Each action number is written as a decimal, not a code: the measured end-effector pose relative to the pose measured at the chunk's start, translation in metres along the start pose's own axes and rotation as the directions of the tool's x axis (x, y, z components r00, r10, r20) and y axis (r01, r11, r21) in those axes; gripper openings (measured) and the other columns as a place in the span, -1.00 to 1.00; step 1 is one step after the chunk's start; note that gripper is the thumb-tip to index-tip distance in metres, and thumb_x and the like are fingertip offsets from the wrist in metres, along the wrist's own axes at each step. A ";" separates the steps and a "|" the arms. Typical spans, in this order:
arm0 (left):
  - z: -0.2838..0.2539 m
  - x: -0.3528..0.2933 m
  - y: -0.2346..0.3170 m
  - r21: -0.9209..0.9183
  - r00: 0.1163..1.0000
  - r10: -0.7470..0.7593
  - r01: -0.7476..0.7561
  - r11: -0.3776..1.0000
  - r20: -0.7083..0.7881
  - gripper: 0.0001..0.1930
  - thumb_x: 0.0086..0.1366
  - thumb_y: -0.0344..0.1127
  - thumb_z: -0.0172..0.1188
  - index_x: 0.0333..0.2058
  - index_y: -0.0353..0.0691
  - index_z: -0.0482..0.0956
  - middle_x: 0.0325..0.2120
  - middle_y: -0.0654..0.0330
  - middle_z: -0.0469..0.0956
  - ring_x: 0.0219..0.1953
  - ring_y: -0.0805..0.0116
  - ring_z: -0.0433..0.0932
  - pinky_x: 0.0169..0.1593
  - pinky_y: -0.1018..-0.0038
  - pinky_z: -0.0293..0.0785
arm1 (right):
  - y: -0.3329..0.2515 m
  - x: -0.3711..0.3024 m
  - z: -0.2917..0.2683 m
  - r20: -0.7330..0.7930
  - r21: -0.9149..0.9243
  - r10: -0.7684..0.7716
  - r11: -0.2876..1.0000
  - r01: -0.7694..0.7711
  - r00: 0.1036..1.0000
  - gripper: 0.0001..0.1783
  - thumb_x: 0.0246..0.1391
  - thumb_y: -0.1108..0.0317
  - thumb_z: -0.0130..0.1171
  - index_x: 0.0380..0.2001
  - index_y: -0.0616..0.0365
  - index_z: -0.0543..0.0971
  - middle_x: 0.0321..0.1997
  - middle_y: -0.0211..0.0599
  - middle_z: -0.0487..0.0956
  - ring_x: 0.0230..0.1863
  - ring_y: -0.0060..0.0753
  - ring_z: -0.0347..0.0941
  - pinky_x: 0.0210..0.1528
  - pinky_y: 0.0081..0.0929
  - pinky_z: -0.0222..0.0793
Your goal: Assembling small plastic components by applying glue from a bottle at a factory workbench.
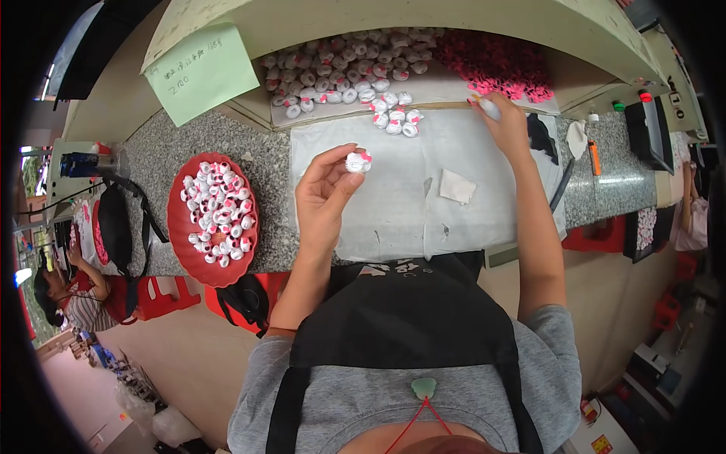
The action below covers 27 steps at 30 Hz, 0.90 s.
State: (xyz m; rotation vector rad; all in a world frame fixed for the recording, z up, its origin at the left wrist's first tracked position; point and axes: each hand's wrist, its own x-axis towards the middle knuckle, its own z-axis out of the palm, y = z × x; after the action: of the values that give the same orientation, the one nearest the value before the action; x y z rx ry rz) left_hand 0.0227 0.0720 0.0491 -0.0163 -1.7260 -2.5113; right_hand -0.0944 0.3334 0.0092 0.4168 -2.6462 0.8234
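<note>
Pinched between the thumb and fingers of my left hand [324,193] is a small white toy head [357,162] with a pink piece on it, held above the paper-covered work surface [386,204]. My right hand [505,125] reaches to the far right and is closed round a small whitish bottle [490,109], its tip close to a heap of small pink pieces [499,64]. Left of that heap lies a large pile of white toy heads [348,64]. A smaller group of white heads with pink pieces [395,121] sits on the paper's far edge.
A red scalloped plate [175,219] full of white and pink heads stands on the granite counter at left. A folded white cloth or paper [457,187] lies on the sheet. An orange lighter [594,159] and a black bin [649,136] are at right. A shelf [423,15] overhangs the piles.
</note>
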 end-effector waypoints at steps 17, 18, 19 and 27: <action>0.018 -0.002 0.003 0.433 0.955 0.202 -0.279 0.857 0.216 -0.72 -0.11 -0.60 0.07 -0.33 -0.28 0.46 -0.32 0.13 0.43 -0.29 0.38 0.42 -0.25 0.56 0.36 | -0.139 -0.054 -0.018 0.408 0.866 0.089 0.276 -0.416 0.909 -0.91 -0.28 0.65 0.05 -0.59 0.33 0.39 -0.55 -0.21 0.41 -0.57 -0.49 0.34 -0.50 -0.63 0.29; 0.018 -0.002 0.003 0.472 0.931 0.254 -0.354 0.808 0.263 -0.72 -0.12 -0.60 0.08 -0.34 -0.27 0.46 -0.34 0.13 0.43 -0.29 0.35 0.42 -0.25 0.55 0.36 | -0.139 -0.055 -0.019 0.407 0.867 0.089 0.277 -0.415 0.909 -0.91 -0.28 0.65 0.05 -0.59 0.33 0.39 -0.55 -0.21 0.41 -0.57 -0.49 0.34 -0.50 -0.63 0.29; 0.019 -0.002 0.002 0.471 0.930 0.255 -0.355 0.807 0.264 -0.72 -0.12 -0.60 0.08 -0.34 -0.27 0.46 -0.34 0.13 0.43 -0.29 0.35 0.42 -0.25 0.55 0.36 | -0.139 -0.056 -0.020 0.392 0.859 0.099 0.317 -0.402 0.915 -0.91 -0.28 0.64 0.06 -0.59 0.33 0.39 -0.55 -0.23 0.41 -0.56 -0.50 0.34 -0.50 -0.64 0.29; 0.017 -0.002 0.000 0.283 0.939 0.192 -0.274 0.919 0.284 -0.74 -0.08 -0.59 0.08 -0.32 -0.31 0.43 -0.30 0.10 0.41 -0.24 0.34 0.41 -0.19 0.53 0.34 | -0.141 -0.060 -0.014 0.336 0.863 0.121 0.357 -0.357 0.934 -0.87 -0.26 0.62 0.07 -0.52 0.31 0.38 -0.53 -0.26 0.40 -0.54 -0.54 0.33 -0.52 -0.67 0.28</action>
State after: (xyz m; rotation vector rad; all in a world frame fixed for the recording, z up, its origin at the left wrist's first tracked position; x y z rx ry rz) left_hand 0.0244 0.0877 0.0547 -0.5077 -2.0642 -2.1075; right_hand 0.0152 0.2405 0.0649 0.3565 -2.1308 2.5105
